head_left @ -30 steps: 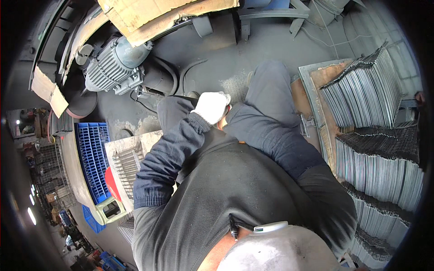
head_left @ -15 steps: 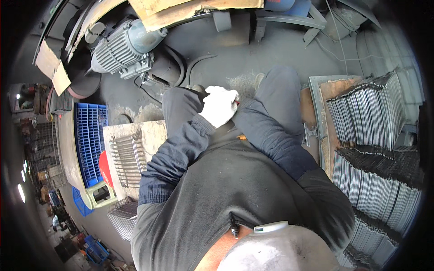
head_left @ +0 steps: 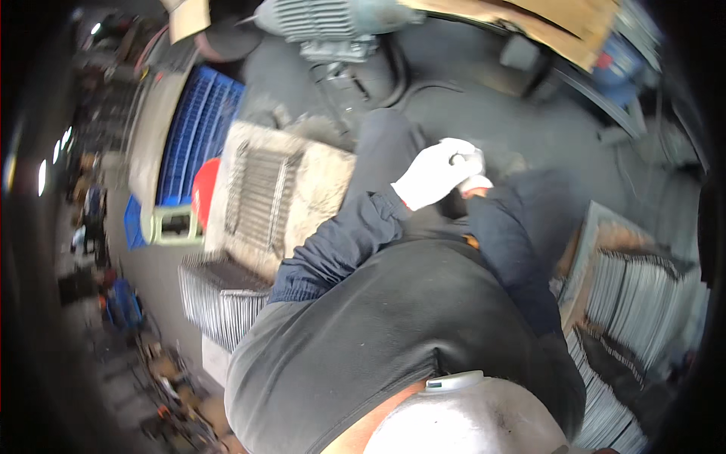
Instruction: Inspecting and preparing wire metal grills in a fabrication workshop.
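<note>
My left hand, in a white glove, is held out above my lap with its fingers curled and closed. My right hand, also white-gloved, is directly against it, and the left fingers cover much of it. A strip of bare wrist shows between the right glove and the dark sleeve. The left fingertips meet the right glove; whether anything lies between the hands is hidden. To the left of my knee, a row of thin metal rods lies on a worn pale board.
A stack of thin metal strips stands at lower left. Beyond the board are a red stool and a blue plastic crate. An electric motor sits ahead. More stacked metal strips rise at my right.
The view has swung, so the surroundings appear shifted and turned. Both hands stay together; the right hand shows more now, with bare wrist below its glove.
</note>
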`<state>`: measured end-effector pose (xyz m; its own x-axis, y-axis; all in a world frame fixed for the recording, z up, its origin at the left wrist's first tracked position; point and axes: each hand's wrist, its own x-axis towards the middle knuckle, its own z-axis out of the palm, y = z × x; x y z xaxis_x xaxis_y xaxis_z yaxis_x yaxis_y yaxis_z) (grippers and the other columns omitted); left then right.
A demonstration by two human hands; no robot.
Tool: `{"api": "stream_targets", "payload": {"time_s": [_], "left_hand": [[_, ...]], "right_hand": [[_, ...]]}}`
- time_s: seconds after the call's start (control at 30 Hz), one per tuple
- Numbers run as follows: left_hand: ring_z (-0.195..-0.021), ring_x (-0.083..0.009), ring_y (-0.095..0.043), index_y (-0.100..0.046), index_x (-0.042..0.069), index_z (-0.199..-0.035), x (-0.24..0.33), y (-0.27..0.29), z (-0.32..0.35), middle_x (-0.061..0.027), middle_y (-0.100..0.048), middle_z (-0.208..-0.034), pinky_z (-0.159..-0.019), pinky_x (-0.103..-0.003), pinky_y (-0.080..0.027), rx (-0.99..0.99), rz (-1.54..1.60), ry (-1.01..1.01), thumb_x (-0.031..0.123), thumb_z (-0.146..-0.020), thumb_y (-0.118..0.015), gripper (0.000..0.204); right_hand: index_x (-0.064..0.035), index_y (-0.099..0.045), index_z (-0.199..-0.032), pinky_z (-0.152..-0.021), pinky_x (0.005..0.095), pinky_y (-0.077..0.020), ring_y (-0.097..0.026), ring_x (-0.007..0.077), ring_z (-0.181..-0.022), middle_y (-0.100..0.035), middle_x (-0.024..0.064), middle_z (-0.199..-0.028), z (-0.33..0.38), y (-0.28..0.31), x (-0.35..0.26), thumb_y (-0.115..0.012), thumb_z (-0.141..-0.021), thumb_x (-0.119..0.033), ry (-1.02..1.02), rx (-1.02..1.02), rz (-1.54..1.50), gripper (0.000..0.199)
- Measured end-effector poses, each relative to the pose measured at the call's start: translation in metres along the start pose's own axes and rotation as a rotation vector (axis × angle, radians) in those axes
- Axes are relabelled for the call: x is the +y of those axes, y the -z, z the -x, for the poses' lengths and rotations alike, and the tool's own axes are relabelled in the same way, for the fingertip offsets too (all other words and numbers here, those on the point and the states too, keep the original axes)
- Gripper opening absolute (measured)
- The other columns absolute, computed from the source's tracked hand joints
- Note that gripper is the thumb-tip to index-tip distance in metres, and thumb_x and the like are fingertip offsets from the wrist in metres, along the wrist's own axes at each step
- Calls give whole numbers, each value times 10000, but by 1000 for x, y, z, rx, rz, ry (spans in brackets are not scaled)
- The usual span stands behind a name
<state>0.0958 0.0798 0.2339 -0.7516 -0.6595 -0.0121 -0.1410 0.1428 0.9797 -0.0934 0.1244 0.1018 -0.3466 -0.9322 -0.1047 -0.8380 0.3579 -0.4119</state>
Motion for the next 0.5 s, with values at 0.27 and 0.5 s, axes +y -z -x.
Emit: {"api": "stream_targets", "payload": {"time_s": [0.27, 0.5], "left_hand": [[-1100, -389, -669, -675, 12, -1292, 54, 142, 112, -206, -707, -1172, -964, -463, -546, 778, -947, -17, 281, -831, -833, 557], [-1392, -416, -481, -404, 100, -1584, 0, 219, 196, -197, -461, -1568, -1026, -662, -458, 765, -1086, 816, 477, -665, -951, 1135]], "right_hand": [[-104, -707, -1296, -1046, 532, -481, -662, 377, -1233, -722, 163, -1284, 0, 9, -43, -621, -988, -510, -10, -272, 47, 517], [-120, -694, -1334, -1059, 544, -474, -657, 374, -1251, -711, 173, -1317, -8, -10, -53, -625, -979, -545, 33, -378, 61, 558]]}}
